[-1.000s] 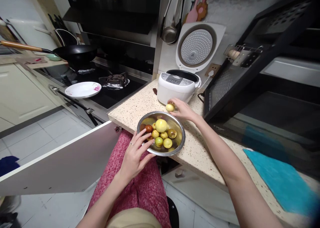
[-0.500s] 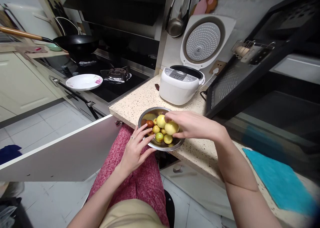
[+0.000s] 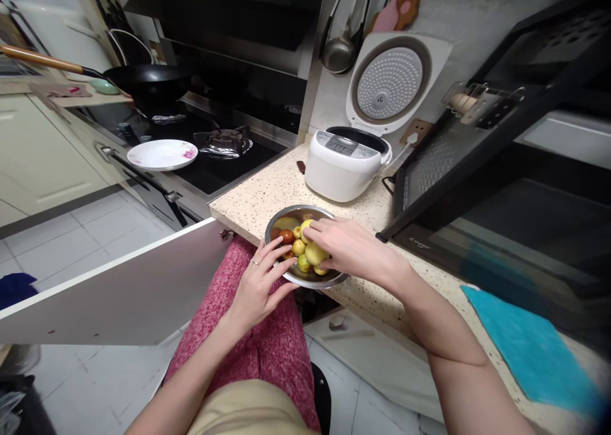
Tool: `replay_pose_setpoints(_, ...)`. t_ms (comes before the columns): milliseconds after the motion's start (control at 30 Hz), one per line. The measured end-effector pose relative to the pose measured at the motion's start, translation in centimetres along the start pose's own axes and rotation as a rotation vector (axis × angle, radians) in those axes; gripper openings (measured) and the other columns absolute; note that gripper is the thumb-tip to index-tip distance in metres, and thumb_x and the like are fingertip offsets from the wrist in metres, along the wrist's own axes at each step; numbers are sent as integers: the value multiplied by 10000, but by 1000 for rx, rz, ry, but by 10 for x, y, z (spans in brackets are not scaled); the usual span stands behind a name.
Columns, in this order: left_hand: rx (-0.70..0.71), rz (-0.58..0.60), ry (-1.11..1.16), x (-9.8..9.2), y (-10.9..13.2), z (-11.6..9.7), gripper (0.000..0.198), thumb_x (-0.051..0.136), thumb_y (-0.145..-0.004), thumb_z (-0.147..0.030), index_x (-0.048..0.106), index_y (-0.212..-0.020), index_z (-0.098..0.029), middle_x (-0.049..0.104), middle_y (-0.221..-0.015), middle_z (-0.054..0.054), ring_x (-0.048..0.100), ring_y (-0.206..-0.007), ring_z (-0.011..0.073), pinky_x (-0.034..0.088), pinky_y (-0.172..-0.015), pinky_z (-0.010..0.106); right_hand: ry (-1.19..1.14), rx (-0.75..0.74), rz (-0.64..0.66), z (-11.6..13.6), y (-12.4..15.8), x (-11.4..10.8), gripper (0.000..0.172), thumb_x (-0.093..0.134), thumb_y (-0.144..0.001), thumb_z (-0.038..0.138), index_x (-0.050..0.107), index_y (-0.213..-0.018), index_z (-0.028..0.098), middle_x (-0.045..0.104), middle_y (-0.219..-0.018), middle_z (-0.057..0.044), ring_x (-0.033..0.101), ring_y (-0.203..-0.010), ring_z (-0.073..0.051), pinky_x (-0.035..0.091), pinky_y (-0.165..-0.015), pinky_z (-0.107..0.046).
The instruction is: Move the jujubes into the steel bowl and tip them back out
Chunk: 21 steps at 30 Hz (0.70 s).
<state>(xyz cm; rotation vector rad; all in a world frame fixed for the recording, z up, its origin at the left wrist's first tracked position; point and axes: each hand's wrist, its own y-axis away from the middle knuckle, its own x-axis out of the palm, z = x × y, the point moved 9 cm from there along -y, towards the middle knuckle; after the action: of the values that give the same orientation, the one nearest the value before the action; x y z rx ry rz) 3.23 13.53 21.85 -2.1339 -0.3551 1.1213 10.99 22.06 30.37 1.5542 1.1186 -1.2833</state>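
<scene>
A steel bowl (image 3: pixel 279 218) holding several small yellow-green and brown fruits (image 3: pixel 298 247) sits at the front edge of the speckled counter (image 3: pixel 267 193). My left hand (image 3: pixel 260 282) steadies the bowl's near rim, fingers spread against its side. Over the bowl reaches my right hand (image 3: pixel 346 247), its fingers curled down among the fruits and closed round a yellow-green fruit (image 3: pixel 314 254).
A white rice cooker (image 3: pixel 346 161) with its lid up stands behind the bowl. To the right is a black oven (image 3: pixel 477 168) and a teal cloth (image 3: pixel 529 343). A white plate (image 3: pixel 162 154) and a black wok (image 3: pixel 147 82) rest on the stove. An open cabinet door (image 3: pixel 119 289) juts out at left.
My right hand has carried a fruit from the counter by the rice cooker into the bowl and lowered it among the others. My left hand stayed on the rim.
</scene>
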Motion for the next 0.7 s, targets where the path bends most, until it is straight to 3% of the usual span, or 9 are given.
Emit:
replay_pose_setpoints(267, 1, -5, 2, 0, 0, 0, 358, 615, -1019, -348, 601, -1351, -215, 635, -1413, 129, 452, -1489, 325, 318, -1259, 686, -64, 48, -24, -17, 12, -19, 216, 801, -870, 193, 634, -1004, 170, 730, -1017, -101, 673, -898, -262, 402, -712, -317)
replay_pose_setpoints(433, 2, -6, 9, 0, -1, 0, 346, 617, -1017, -353, 612, -1334, -215, 651, -1391, 128, 472, -1477, 324, 339, -1254, 677, -238, 140, -124, -54, 25, -26, 192, 714, -960, 345, 625, -1027, 190, 728, -984, -72, 667, -858, -232, 404, -708, -302)
replay_pose_setpoints(567, 2, -21, 15, -1, 0, 0, 336, 619, -1016, -347, 621, -1325, -214, 653, -1392, 122, 483, -1470, 319, 358, -1249, 668, -325, 357, -177, -104, 39, 5, 261, 693, -950, 443, 617, -966, 194, 718, -901, -60, 647, -792, -226, 401, -683, -304)
replay_pose_setpoints(700, 3, -42, 24, -1, 0, 0, 351, 634, -1006, -352, 630, -1333, -224, 659, -1387, 114, 496, -1460, 318, 359, -1251, 662, -679, 375, -171, -124, 51, 50, 393, 658, -926, 581, 621, -940, 190, 708, -850, -58, 646, -771, -211, 445, -672, -300)
